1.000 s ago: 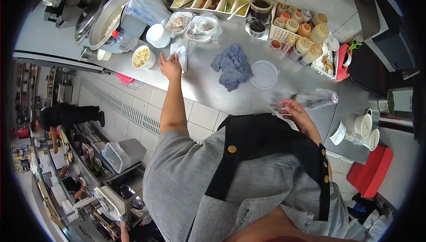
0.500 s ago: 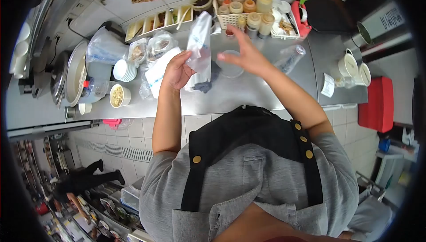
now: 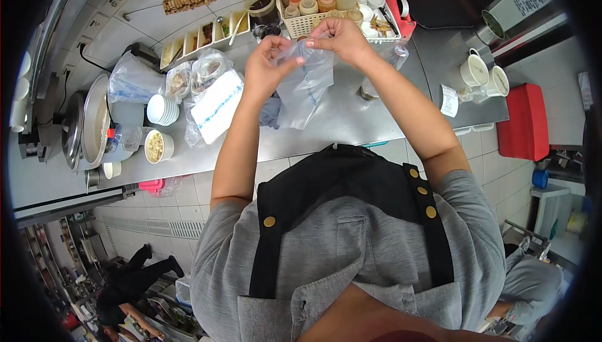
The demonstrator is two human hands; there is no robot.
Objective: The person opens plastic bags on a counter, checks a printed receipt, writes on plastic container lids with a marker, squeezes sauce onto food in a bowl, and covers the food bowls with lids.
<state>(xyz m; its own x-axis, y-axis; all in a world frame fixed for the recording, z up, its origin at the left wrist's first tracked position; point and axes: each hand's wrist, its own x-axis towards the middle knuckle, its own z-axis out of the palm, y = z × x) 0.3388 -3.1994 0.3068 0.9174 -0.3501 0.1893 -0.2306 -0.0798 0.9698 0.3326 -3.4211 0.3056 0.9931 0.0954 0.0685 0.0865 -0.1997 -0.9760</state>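
A clear plastic bag (image 3: 308, 91) with blue print hangs from both hands over the steel counter. My left hand (image 3: 268, 66) pinches its upper left edge, and my right hand (image 3: 338, 42) grips the top edge on the right with fingers closed. Behind the bag's lower left lies a dark grey cloth (image 3: 270, 112), partly hidden. To the left rests a stack of flat white bags (image 3: 216, 107) with a blue stripe. The round clear container seen earlier is hidden behind the bag.
A basket of sauce bottles (image 3: 308, 25) and a tray of condiments (image 3: 204, 38) line the wall. White bowls (image 3: 163, 110) and a cup of chopped food (image 3: 158, 146) stand left. Paper tubs (image 3: 475, 71) and a receipt (image 3: 449, 100) sit right. A co-worker (image 3: 125, 292) is behind.
My right hand has come in from the right and taken hold of the bag's top. The bag, upright in my left hand before, now hangs down spread between both hands.
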